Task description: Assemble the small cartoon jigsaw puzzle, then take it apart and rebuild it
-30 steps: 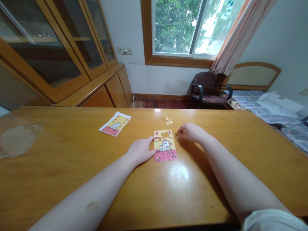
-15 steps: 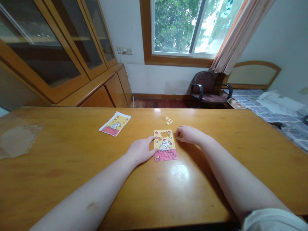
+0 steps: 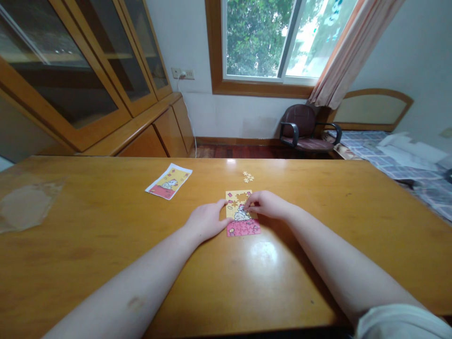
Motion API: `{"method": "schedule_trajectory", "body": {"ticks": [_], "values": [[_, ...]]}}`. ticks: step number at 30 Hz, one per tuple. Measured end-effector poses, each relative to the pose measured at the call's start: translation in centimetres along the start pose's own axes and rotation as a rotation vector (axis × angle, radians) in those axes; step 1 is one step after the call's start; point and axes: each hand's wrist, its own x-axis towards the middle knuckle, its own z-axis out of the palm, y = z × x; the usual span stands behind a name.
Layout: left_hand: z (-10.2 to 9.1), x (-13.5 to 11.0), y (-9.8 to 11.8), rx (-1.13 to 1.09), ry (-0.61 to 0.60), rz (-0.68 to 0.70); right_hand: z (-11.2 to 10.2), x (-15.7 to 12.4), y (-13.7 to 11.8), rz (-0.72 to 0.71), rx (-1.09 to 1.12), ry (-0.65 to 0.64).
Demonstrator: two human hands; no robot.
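A jigsaw puzzle [image 3: 243, 228] with a white cartoon animal on yellow and pink lies flat on the table, with gaps in its upper part. My left hand [image 3: 208, 220] rests at its left edge, thumb and forefinger apart and touching the border. Over the puzzle's right half is my right hand [image 3: 266, 204], fingers pinched together above the animal's head. The pinch closes on a small puzzle piece, mostly hidden by the fingertips. Several loose puzzle pieces [image 3: 248, 178] lie just beyond the puzzle's top edge.
A printed picture sheet [image 3: 168, 181] with the same design lies left of the puzzle on the wooden table [image 3: 106, 207]. Clear film [image 3: 28, 205] covers the table's far left. A cabinet [image 3: 137, 117], an office chair [image 3: 302, 125] and a bed [image 3: 399, 150] stand beyond.
My right hand has moved left from beside the puzzle to above it, carrying the small piece in its fingertips. My left hand has stayed in place.
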Motion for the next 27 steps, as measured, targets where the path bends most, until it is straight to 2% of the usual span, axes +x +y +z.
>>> {"method": "schedule_trajectory", "body": {"ticks": [5, 12, 18, 27], "values": [[0.0, 0.0, 0.0, -0.004, 0.002, 0.004, 0.3, -0.1, 0.6, -0.158, -0.100, 0.133], [0.2, 0.0, -0.2, 0.002, 0.022, 0.022, -0.2, -0.5, 1.0, -0.174, -0.132, -0.021], [0.0, 0.0, 0.0, 0.001, 0.002, -0.005, 0.8, 0.1, 0.7, -0.117, -0.179, 0.039], [-0.3, -0.2, 0.3, -0.011, -0.007, -0.009, 0.7, -0.2, -0.6, -0.209, -0.327, 0.041]]}}
